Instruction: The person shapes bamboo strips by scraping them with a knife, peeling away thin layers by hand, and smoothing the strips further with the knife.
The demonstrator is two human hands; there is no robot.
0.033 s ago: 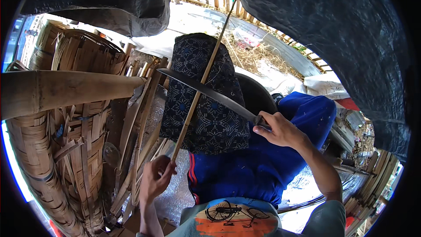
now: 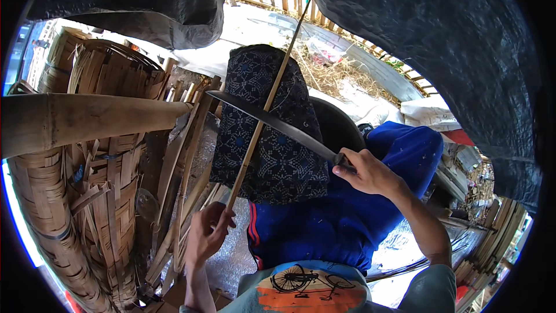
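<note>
A long, thin bamboo strip (image 2: pixel 249 153) slants across a dark blue patterned cloth (image 2: pixel 289 162) spread over my lap. Its near end is gripped by the closed fingers of my left hand (image 2: pixel 208 229), while the far end reaches up toward the bamboo slats. My right hand (image 2: pixel 368 172) is wrapped around the dark handle of a long-bladed knife (image 2: pixel 289 130). The blade crosses the strip at about its middle and extends past it to the left. Whether the edge bites into the strip cannot be told.
On the left, a thick bamboo pole (image 2: pixel 98 117) juts in beside a woven bamboo basket (image 2: pixel 46 208) and several upright bamboo pieces (image 2: pixel 191 156). Dark tarpaulin (image 2: pixel 440 35) hangs overhead. Straw (image 2: pixel 336 72) lies beyond my lap. A bundle of bamboo strips (image 2: pixel 492 249) lies at the right.
</note>
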